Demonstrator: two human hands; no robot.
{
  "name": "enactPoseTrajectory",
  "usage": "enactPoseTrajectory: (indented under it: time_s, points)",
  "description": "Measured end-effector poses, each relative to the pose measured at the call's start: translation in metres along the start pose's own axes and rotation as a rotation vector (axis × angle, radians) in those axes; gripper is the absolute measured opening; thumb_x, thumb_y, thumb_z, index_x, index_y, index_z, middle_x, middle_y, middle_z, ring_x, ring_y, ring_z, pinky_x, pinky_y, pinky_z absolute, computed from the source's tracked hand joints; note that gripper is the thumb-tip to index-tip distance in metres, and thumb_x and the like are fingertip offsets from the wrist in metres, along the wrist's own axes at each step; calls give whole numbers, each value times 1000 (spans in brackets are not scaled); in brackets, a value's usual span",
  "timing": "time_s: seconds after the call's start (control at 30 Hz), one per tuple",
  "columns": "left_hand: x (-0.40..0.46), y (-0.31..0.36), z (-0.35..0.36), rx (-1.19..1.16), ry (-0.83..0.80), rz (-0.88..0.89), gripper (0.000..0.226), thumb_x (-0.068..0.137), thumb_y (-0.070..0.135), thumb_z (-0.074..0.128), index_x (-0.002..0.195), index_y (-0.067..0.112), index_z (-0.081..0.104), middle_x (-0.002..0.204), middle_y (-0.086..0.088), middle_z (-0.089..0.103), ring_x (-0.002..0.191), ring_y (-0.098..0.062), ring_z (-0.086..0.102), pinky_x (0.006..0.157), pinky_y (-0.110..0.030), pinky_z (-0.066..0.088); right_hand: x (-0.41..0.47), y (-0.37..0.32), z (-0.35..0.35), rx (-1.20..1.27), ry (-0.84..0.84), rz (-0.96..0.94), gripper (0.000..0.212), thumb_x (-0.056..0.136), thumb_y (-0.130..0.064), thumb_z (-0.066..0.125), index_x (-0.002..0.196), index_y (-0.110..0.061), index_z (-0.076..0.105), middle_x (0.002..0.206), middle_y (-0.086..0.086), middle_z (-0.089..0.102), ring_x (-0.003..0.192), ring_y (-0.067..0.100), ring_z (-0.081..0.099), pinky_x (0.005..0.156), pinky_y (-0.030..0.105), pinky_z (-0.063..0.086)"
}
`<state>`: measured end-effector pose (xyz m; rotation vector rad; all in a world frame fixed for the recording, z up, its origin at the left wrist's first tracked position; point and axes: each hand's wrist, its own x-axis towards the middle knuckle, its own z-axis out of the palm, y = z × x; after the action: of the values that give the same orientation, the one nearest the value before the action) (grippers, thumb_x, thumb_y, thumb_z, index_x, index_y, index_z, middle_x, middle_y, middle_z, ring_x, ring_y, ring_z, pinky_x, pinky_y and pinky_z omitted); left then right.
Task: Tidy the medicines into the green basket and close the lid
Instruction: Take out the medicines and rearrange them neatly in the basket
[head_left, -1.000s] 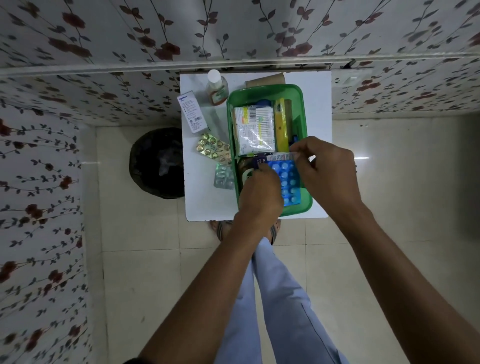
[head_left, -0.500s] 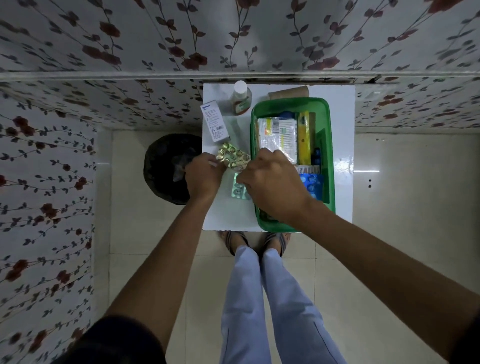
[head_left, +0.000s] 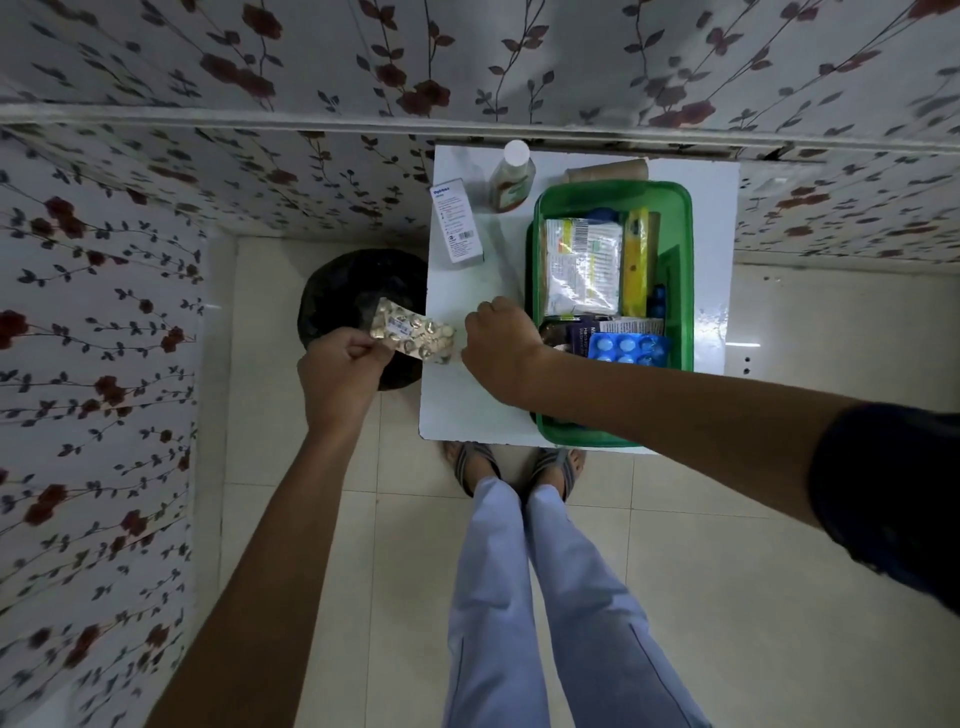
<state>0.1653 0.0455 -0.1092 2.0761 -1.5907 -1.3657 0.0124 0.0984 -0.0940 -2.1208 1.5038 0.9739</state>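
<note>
Pinching gold blister strip (head_left: 414, 333), left hand (head_left: 340, 374), beside basket (head_left: 685, 291).

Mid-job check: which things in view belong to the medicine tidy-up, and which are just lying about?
Job:
green basket
gold blister strip in left hand
right hand
white medicine box
syrup bottle
blue blister pack, already in basket

Lying about:
black bin on floor
cardboard roll behind basket

Left hand (head_left: 340, 371) pinching closed, right hand (head_left: 501, 345) fisted, arms extended
</note>
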Motion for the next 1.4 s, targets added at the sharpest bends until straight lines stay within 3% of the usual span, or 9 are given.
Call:
enactPoseTrajectory:
  time_s: [0.13,0.27,0.4,0.6,0.73,0.87,0.97,1.13,1.4]
  points:
    - [2,5,-6,-60,2,11,6,77,17,68,75,13,64,60,1,57,49,-11,47,50,-20,35,-5,3,-1,99,105,-14,27,90,-13,48,114,-7,59,121,14,53,113,32,46,90,37,39]
    - [-7,20,-10,-135,-23,86,13,80,16,67,69,21,61,58,0,54,38,-2,43,39,-14,33,-36,27,-11,462,538,91,13,71,-12,72,80,-3,72,86,19,66,82,38,59,65,38,50]
    - [-24,45,-4,-153,-100,160,14,81,18,67,69,23,62,52,4,56,40,-3,44,41,-13,34,-93,62,5,1017,644,473,14,86,-19,60,92,-11,70,88,11,73,77,24,64,68,27,49]
    - [-49,83,25,-77,-340,218,9,82,18,66,76,11,65,50,-6,53,37,-6,44,40,-17,34,-129,67,61,1217,543,867,31,89,-21,56,119,-12,57,110,12,71,96,27,65,79,28,46]
    - [-64,97,61,12,-418,222,14,81,15,67,68,15,63,50,-4,55,33,-5,45,35,-13,30,-141,57,76,1270,638,950,35,91,-18,54,126,-15,53,115,2,68,81,10,57,75,20,40]
    - [-75,100,95,190,-446,211,13,80,13,65,69,7,65,52,-4,58,32,-3,46,34,-15,34,-153,50,79,1345,757,975,24,90,-13,53,112,-15,64,104,2,70,75,10,55,69,18,43]
    - [-73,101,109,572,-499,353,18,79,13,61,69,-2,65,59,-15,62,50,-24,57,52,-39,54,-156,48,84,1343,760,950,23,90,-13,52,110,-15,64,103,1,70,74,10,56,64,14,42]
    - [-74,118,111,914,-539,498,34,77,-1,54,54,10,32,59,-5,35,62,-25,45,54,-31,36,-150,44,84,1319,738,810,23,90,-12,52,110,-12,65,101,7,72,76,16,61,66,20,44]
    - [-61,116,90,812,-315,589,17,79,13,66,86,-1,61,86,-16,62,85,-36,62,64,-38,47,-98,13,75,1194,477,632,37,83,-4,53,119,-11,56,98,17,71,89,37,64,73,38,53]
